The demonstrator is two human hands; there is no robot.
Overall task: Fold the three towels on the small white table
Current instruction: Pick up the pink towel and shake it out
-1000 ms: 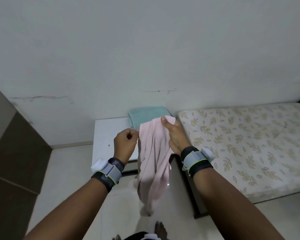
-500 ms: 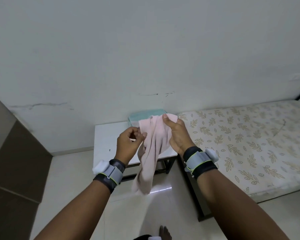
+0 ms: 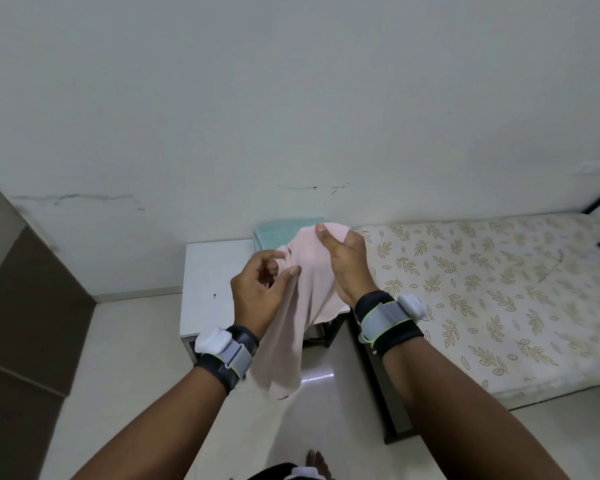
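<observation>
Both hands, L (image 3: 260, 292) & R (image 3: 347, 261), gripping pink towel (image 3: 305, 299), now raised higher, bunched; teal towel (image 3: 281, 230) folded at tabletop's back edge.

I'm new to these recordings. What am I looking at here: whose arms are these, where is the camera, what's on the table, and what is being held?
No machine here: a person works with bare hands, and the camera sits on their head, looking forward and down. Each wrist wears a strapped band. The left hand and the right hand both hold a pink towel up in the air; its lower end hangs loose. Behind it stands the small white table, with a folded teal towel at its far edge. A leaf-patterned mattress lies to the right.
</observation>
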